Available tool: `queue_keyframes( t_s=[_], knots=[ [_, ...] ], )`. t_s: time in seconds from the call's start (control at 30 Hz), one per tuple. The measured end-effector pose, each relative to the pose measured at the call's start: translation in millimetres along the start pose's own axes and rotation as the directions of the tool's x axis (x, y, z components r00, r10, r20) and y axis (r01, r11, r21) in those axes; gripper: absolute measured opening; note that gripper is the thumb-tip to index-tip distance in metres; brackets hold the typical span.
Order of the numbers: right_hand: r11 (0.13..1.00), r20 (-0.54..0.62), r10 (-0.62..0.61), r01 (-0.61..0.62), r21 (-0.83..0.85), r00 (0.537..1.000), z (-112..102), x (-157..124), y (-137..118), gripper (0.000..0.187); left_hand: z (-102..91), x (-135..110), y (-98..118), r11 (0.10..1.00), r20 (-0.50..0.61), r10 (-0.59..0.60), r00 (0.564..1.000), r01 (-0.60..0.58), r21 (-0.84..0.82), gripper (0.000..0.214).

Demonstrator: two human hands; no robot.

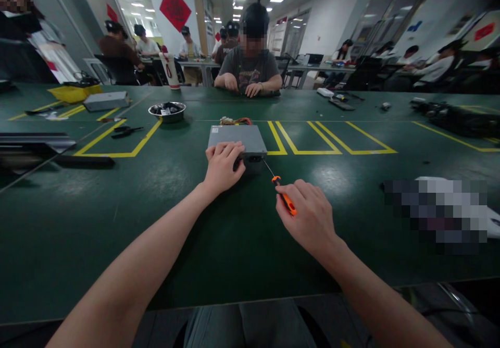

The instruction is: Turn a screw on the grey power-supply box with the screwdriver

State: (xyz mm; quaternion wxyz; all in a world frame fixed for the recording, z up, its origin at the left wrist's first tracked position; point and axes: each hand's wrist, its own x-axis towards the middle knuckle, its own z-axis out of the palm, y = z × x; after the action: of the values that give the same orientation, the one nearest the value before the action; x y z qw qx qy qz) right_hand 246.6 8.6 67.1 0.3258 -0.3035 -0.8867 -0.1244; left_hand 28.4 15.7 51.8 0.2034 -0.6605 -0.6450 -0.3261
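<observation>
A grey metal computer power supply (250, 137) lies flat on the green table, its socket side facing me and a bundle of coloured cables (236, 121) behind it. My left hand (223, 164) grips its near left part, fingers over the top and thumb against the front. An orange and black screwdriver (288, 203) is in my closed right hand (310, 212). Its thin shaft points up and left, with the tip at the near right corner of the power supply. Whether the tip sits in a screw is too small to tell.
A metal bowl (167, 111) of dark parts stands to the back left. Farther left are another grey metal box (107, 101) and a yellow tray (74, 93). Yellow tape (316, 152) marks the table. A person (250, 66) sits opposite. Black cables (455, 116) lie at right.
</observation>
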Motion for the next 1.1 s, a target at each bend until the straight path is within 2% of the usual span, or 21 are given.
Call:
queue_keyframes(
  t_s=[0.1, 0.17, 0.23, 0.43, 0.6, 0.83, 1.1],
  knots=[
    [0.999, -0.003, 0.025, -0.025, 0.027, 1.0, -0.6, -0.1, -0.4, 0.017, 0.2, 0.3, 0.5, 1.0, -0.015, -0.001, 1.0, 0.001, 0.004, 0.024],
    [0.994, 0.009, 0.087, -0.087, 0.063, 0.996, -1.5, -0.4, -0.4, 0.027, 1.0, 0.6, 0.5, 1.0, -0.027, -0.007, 1.0, 0.008, 0.012, 0.023],
    [0.988, 0.018, 0.131, -0.132, 0.085, 0.991, -2.2, -0.6, -0.2, 0.028, 2.1, 0.7, 0.1, 1.0, -0.032, -0.012, 0.999, 0.013, 0.019, 0.022],
    [0.999, 0.007, 0.0, 0.0, 0.042, 1.0, -0.9, 0.8, -0.4, 0.013, 3.1, 0.7, -1.1, 1.0, -0.033, -0.014, 0.999, 0.015, 0.024, 0.021],
    [0.998, 0.02, 0.002, -0.003, 0.063, 1.0, -0.3, 2.0, -0.6, 0.015, 1.5, 1.1, -0.4, 1.0, -0.026, -0.015, 1.0, 0.016, 0.024, 0.021],
    [0.994, -0.093, -0.013, 0.022, 0.104, 0.996, -2.1, 1.0, -1.4, 0.015, 2.7, 1.6, 0.4, 1.0, -0.03, -0.02, 0.999, 0.02, 0.016, 0.021],
    [0.988, -0.009, -0.072, 0.073, 0.136, 0.997, 8.0, 2.2, -9.3, 0.017, 3.6, 0.9, 0.1, 1.0, -0.03, -0.027, 0.999, 0.027, 0.002, 0.022]
  ],
)
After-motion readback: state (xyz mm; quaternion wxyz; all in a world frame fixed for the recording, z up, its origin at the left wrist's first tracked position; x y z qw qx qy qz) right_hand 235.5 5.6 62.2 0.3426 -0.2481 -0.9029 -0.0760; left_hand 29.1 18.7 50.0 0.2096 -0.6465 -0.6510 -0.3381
